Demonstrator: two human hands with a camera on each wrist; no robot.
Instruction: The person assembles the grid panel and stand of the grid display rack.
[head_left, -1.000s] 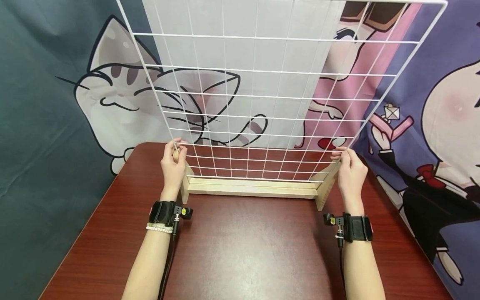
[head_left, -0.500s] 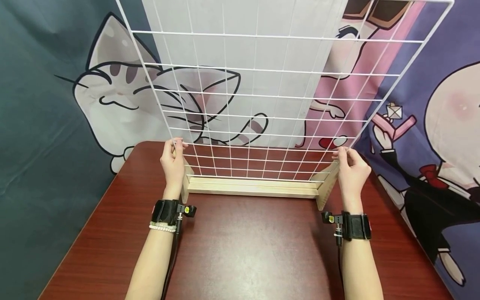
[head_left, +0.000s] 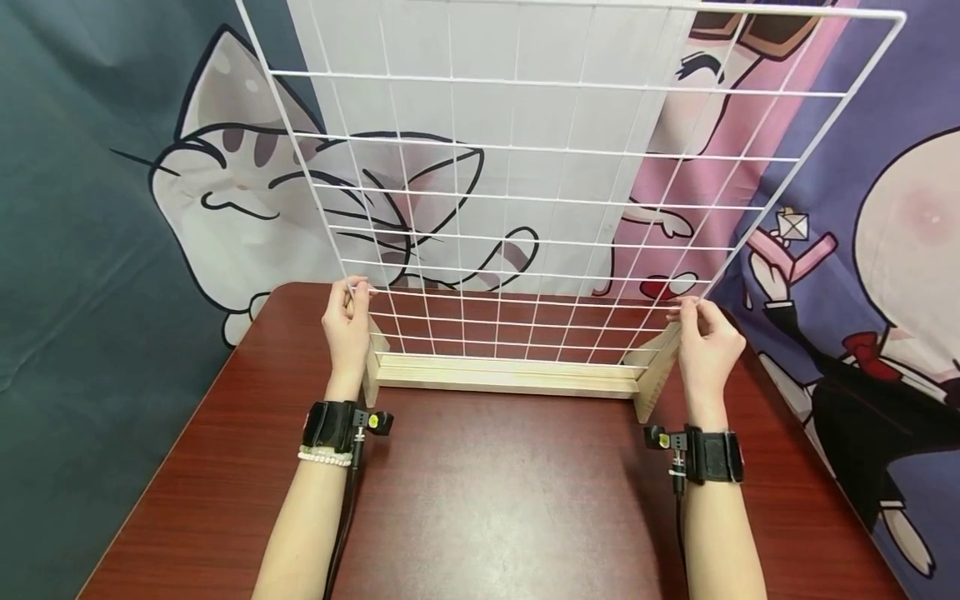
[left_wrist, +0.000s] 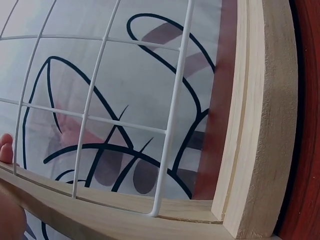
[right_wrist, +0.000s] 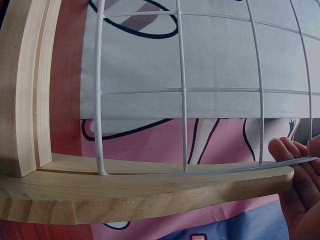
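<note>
Clear in both wrist views, hard to judge from head: gap between lowest wire of white grid (right_wrist: 184,90) and wooden base bar (left_wrist: 247,125). Together in head view only: left hand (head_left: 347,333) and right hand (head_left: 707,350), fingers curled, pinching grid's side edges. Grid between hands, rising past fingertips, lower rows below.

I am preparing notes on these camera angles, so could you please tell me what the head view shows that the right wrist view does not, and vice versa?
Only the head view: the left hand's grip, the white beaded bracelet and the printed cartoon cat's head.
Only the right wrist view: the rounded tip on the right side piece of the pale wooden stand.
Both: that stand, the white wire grid, the red-brown wooden tabletop and the right hand's grip.
</note>
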